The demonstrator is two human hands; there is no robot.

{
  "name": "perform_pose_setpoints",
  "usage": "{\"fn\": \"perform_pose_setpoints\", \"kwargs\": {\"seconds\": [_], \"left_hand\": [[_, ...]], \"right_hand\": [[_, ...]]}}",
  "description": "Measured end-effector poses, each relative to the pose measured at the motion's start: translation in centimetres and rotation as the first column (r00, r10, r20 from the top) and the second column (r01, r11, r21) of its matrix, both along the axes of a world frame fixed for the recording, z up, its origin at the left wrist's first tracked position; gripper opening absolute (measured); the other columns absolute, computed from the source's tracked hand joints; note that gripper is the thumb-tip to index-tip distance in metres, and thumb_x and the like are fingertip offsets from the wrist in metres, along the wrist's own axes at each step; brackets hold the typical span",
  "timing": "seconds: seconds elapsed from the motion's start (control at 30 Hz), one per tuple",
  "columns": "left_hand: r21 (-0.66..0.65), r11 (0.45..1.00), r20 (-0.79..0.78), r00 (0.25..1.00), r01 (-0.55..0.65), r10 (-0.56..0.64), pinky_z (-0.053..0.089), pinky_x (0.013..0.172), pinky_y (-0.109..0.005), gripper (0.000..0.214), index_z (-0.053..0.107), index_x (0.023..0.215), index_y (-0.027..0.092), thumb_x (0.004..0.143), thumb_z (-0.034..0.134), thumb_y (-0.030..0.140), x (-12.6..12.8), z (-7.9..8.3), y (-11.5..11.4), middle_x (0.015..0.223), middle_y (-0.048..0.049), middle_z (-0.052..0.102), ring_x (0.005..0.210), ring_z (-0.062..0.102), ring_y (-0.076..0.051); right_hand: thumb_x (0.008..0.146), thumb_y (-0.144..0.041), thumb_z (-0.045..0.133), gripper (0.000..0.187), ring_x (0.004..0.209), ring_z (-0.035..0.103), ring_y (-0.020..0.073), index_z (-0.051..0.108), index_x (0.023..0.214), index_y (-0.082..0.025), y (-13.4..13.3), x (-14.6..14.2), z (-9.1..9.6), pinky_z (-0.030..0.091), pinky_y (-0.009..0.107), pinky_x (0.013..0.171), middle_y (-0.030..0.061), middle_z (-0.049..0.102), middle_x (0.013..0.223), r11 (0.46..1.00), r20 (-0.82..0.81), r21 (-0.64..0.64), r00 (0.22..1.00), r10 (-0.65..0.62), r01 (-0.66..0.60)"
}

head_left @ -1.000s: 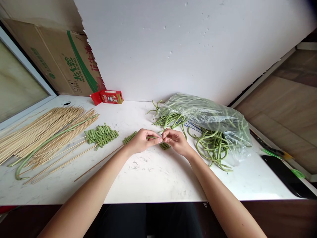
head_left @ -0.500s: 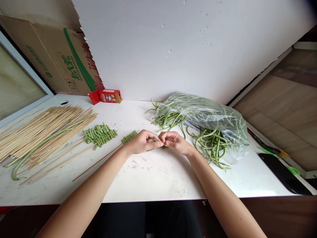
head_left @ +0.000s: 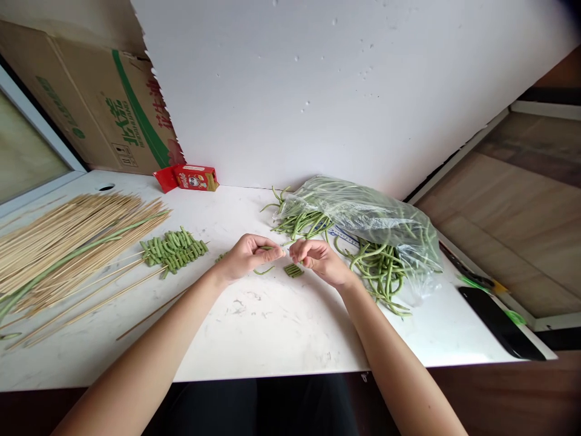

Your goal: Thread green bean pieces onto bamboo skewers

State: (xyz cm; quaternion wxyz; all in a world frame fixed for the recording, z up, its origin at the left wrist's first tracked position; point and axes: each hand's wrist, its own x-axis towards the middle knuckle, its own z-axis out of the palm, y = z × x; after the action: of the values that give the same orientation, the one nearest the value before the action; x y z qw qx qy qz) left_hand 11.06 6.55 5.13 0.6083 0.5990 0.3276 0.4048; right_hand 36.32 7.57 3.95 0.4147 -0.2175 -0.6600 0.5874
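My left hand [head_left: 240, 260] is pinched on a long bean [head_left: 264, 271], whose thin end curves out below the fingers. A short way to the right, my right hand [head_left: 323, 261] is closed at the fingertips, with a bit of green bean showing beneath them. Between and below the hands, a small row of short bean pieces [head_left: 294, 270] lies on the white table [head_left: 272, 333]. Partly behind my left hand and forearm is a bamboo skewer [head_left: 149, 315]; the beans at its far end are mostly hidden. Skewered bean pieces [head_left: 175, 249] lie farther left.
Many bare bamboo skewers [head_left: 68, 242] cover the table's left, with a long bean across them. A clear plastic bag [head_left: 363, 203] of long beans and a loose bunch [head_left: 381, 269] lie right. A red packet [head_left: 195, 178] stands by the wall; a black phone [head_left: 499, 321] lies far right.
My hands have moved slightly apart from where their fingertips met on the bean. The row of short pieces now shows between them. The whole view has shifted a little.
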Motion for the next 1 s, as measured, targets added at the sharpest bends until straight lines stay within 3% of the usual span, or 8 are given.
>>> {"fn": "perform_pose_setpoints", "kwargs": {"seconds": [0.13, 0.27, 0.37, 0.47, 0.6, 0.67, 0.87, 1.0], "left_hand": [[-0.029, 0.998, 0.005, 0.998, -0.062, 0.063, 0.018, 0.056, -0.026, 0.053, 0.084, 0.096, 0.010, 0.079, 0.089, 0.060, 0.4, -0.4, 0.2, 0.064, 0.0016, 0.048, 0.059, 0.030, -0.008], [-0.050, 0.992, 0.036, 0.993, -0.114, 0.116, 0.017, 0.056, -0.026, 0.059, 0.084, 0.097, 0.009, 0.075, 0.090, 0.064, 0.3, -0.2, 0.4, 0.060, 0.0057, 0.036, 0.058, 0.027, -0.008], [-0.059, 0.992, 0.053, 0.992, -0.114, 0.117, 0.017, 0.056, -0.026, 0.058, 0.082, 0.095, 0.010, 0.076, 0.090, 0.064, 0.0, 0.0, 0.6, 0.060, 0.0066, 0.031, 0.058, 0.026, -0.008], [-0.066, 0.992, 0.050, 0.992, -0.111, 0.114, 0.017, 0.055, -0.027, 0.055, 0.081, 0.093, 0.011, 0.077, 0.090, 0.063, 0.0, 0.1, 0.6, 0.060, 0.0056, 0.034, 0.058, 0.026, -0.008], [-0.078, 0.993, 0.033, 0.995, -0.092, 0.094, 0.016, 0.054, -0.026, 0.056, 0.082, 0.096, 0.011, 0.076, 0.091, 0.062, 0.0, 0.1, 0.4, 0.060, 0.0048, 0.037, 0.057, 0.027, -0.008], [-0.083, 0.993, 0.021, 0.996, -0.080, 0.082, 0.017, 0.055, -0.027, 0.056, 0.083, 0.099, 0.011, 0.077, 0.090, 0.061, 0.0, 0.1, 0.4, 0.061, 0.0052, 0.036, 0.058, 0.027, -0.008], [-0.069, 0.997, 0.055, 0.997, -0.045, 0.049, 0.024, 0.060, -0.027, 0.045, 0.084, 0.108, 0.010, 0.091, 0.077, 0.050, 0.0, 0.0, 0.7, 0.064, 0.0057, 0.032, 0.062, 0.030, -0.010], [-0.063, 0.997, -0.009, 0.999, -0.041, 0.040, 0.025, 0.059, -0.027, 0.048, 0.083, 0.116, 0.010, 0.094, 0.073, 0.051, 0.1, -0.5, 0.9, 0.065, 0.0047, 0.040, 0.061, 0.033, -0.010]], "right_hand": [[0.089, -0.052, 0.086, 0.028, 0.084, 0.061, 0.0220, 0.085, 0.093, -0.025, 0.5, 0.1, -0.3, 0.048, 0.037, 0.080, 0.0062, 0.071, 0.089, 0.943, 0.230, 0.223, 0.927, -0.297, 0.247], [0.102, -0.043, 0.072, 0.024, 0.088, 0.062, 0.0255, 0.087, 0.097, -0.025, 0.5, -0.1, -0.8, 0.049, 0.043, 0.089, 0.0092, 0.076, 0.088, 0.867, 0.414, 0.460, 0.819, -0.398, 0.189], [0.102, -0.035, 0.071, 0.018, 0.093, 0.064, 0.0267, 0.086, 0.104, -0.025, 0.5, -0.2, -1.3, 0.050, 0.043, 0.090, 0.0092, 0.079, 0.096, 0.873, 0.464, 0.453, 0.788, -0.405, 0.182], [0.096, -0.031, 0.078, 0.010, 0.097, 0.064, 0.0281, 0.086, 0.098, -0.026, 0.5, -0.2, -1.6, 0.050, 0.045, 0.093, 0.0084, 0.080, 0.096, 0.882, 0.502, 0.438, 0.767, -0.401, 0.174], [0.097, -0.032, 0.078, 0.011, 0.112, 0.061, 0.0314, 0.088, 0.093, -0.028, 0.6, -0.1, -1.4, 0.045, 0.052, 0.106, 0.0091, 0.079, 0.109, 0.842, 0.521, 0.527, 0.741, -0.424, 0.113], [0.099, -0.038, 0.075, 0.016, 0.114, 0.060, 0.0318, 0.087, 0.096, -0.028, 0.6, 0.0, -0.9, 0.045, 0.052, 0.106, 0.0100, 0.078, 0.113, 0.817, 0.490, 0.558, 0.737, -0.466, 0.146], [0.108, -0.062, 0.053, 0.048, 0.098, 0.065, 0.0274, 0.084, 0.104, -0.025, 0.3, -0.1, 0.3, 0.050, 0.042, 0.089, 0.0105, 0.080, 0.102, 0.769, 0.371, 0.495, 0.702, -0.608, 0.404], [0.104, -0.065, 0.060, 0.047, 0.093, 0.067, 0.0249, 0.083, 0.107, -0.024, -0.1, -0.4, 0.5, 0.048, 0.037, 0.076, 0.0095, 0.080, 0.101, 0.804, 0.319, 0.420, 0.760, -0.566, 0.422]]}}
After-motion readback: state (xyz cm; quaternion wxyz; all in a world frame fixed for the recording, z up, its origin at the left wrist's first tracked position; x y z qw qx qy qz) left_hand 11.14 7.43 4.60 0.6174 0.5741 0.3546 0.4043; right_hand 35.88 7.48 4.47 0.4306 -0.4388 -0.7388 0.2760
